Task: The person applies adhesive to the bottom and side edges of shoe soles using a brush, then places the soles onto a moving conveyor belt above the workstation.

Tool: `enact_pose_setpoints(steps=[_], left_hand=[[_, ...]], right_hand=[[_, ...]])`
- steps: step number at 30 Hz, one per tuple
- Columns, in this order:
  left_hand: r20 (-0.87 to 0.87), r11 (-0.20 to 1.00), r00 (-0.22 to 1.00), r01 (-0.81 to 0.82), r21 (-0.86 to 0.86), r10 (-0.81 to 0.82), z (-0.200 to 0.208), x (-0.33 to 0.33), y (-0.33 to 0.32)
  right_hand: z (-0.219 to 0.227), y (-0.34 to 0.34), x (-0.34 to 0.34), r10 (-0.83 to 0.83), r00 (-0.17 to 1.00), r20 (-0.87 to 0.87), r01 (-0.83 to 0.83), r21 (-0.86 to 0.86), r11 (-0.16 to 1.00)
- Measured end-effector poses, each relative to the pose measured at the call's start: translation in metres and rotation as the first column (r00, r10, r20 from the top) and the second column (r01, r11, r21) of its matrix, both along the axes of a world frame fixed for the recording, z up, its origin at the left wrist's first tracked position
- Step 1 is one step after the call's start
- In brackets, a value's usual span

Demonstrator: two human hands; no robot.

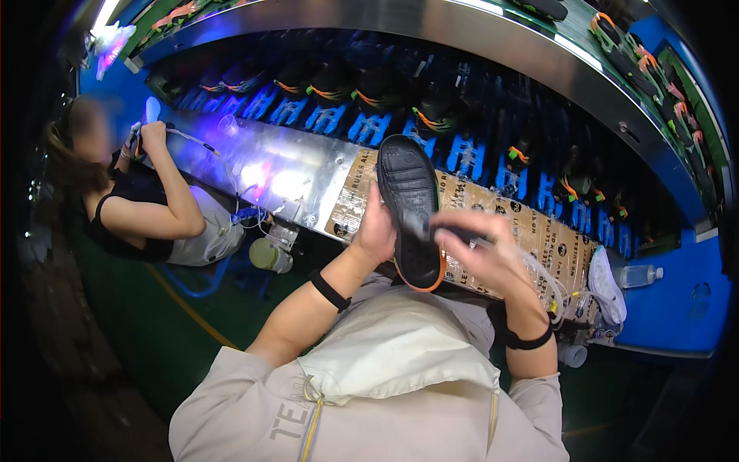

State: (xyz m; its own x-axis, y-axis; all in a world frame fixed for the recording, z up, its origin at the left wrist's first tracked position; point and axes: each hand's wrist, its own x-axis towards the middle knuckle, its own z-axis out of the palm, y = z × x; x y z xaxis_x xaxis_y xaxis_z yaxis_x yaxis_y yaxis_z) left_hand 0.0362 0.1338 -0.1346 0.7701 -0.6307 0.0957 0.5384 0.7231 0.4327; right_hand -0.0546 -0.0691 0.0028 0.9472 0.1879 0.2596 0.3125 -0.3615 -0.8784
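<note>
A black shoe sole [408,181] with an orange rim at its heel end stands tilted up in front of me, its ridged face turned toward me. My left hand [376,233] is closed on the sole's left edge, with the thumb along its side. In my right hand [490,250] is a dark-handled brush [454,230]; the hand and brush tip are smeared by motion. The blurred tip is over the middle of the sole, and I cannot tell if it touches. A clear hose [543,269] runs down beside my right wrist.
Brown printed tape covers the bench [500,212] behind the sole. Beyond it, black shoe uppers [369,92] ride on blue holders [368,127] beneath a metal-edged conveyor [431,23]. To the right lie a white shoe-shaped piece [606,285] and a clear bottle [640,276]. A co-worker [146,200] sits at left.
</note>
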Motion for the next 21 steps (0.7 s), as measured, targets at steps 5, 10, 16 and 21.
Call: enact_pose_setpoints(steps=[5, 10, 16, 21], left_hand=[[-0.023, 0.961, 0.989, -0.133, 0.243, 0.143, 0.028, -0.034, -0.02], [0.109, 0.995, 0.994, -0.024, 0.102, 0.013, 0.023, -0.027, -0.004], [0.02, 0.981, 0.996, -0.09, 0.173, 0.088, 0.032, -0.027, -0.011], [-0.007, 0.986, 0.993, -0.118, 0.118, 0.119, 0.04, -0.024, -0.005]], right_hand=[[-0.02, 0.031, 0.036, -0.322, 0.937, 0.137, 0.277, 0.271, 0.922], [-0.013, 0.013, 0.036, 0.105, 0.993, 0.061, -0.113, 0.149, 0.982], [-0.021, 0.014, 0.04, -0.143, 0.945, 0.295, 0.096, 0.17, 0.981], [-0.011, 0.006, 0.032, 0.109, 0.981, 0.163, -0.134, 0.15, 0.98]])
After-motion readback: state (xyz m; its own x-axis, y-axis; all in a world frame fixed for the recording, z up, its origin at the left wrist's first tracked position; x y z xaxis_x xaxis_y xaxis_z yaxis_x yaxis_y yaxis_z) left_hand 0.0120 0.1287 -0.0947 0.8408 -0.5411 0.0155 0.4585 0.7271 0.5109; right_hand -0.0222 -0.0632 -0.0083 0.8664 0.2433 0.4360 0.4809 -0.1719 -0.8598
